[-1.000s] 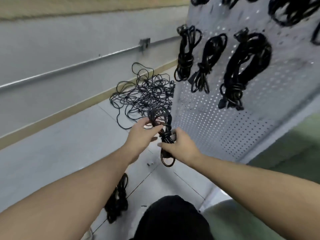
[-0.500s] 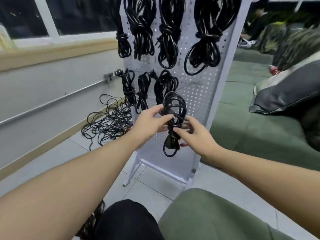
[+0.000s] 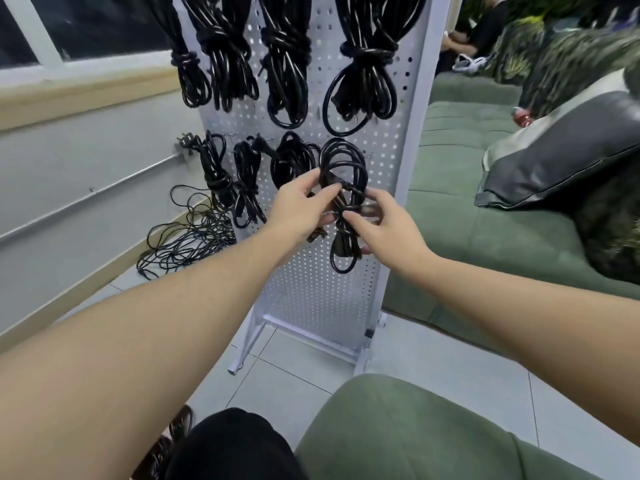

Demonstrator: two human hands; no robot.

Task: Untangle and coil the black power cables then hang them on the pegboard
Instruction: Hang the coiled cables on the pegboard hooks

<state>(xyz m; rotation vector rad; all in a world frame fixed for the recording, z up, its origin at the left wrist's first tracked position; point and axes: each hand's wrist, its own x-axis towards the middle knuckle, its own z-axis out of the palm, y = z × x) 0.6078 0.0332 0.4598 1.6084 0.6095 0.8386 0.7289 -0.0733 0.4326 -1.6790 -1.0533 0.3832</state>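
Observation:
A coiled black power cable [image 3: 341, 168] is held up against the white pegboard [image 3: 311, 289], at the right end of its lower row. My left hand [image 3: 298, 209] grips the coil at its tied middle from the left. My right hand [image 3: 381, 226] pinches the same middle from the right, with the lower loop hanging below it. Several coiled cables [image 3: 287, 60] hang on the upper row and three more [image 3: 246, 181] on the lower row. A tangled pile of black cables [image 3: 187, 240] lies on the floor left of the board.
A green sofa [image 3: 485, 244] with a dark cushion [image 3: 561, 150] stands right of the pegboard. A green seat edge [image 3: 398, 427] is in front of me. Another black coil [image 3: 173, 434] lies on the floor tiles at the lower left. A grey wall with a metal rail runs along the left.
My view swung from the floor pile up to the pegboard. Both hands carried the coiled cable up and against the board's lower row.

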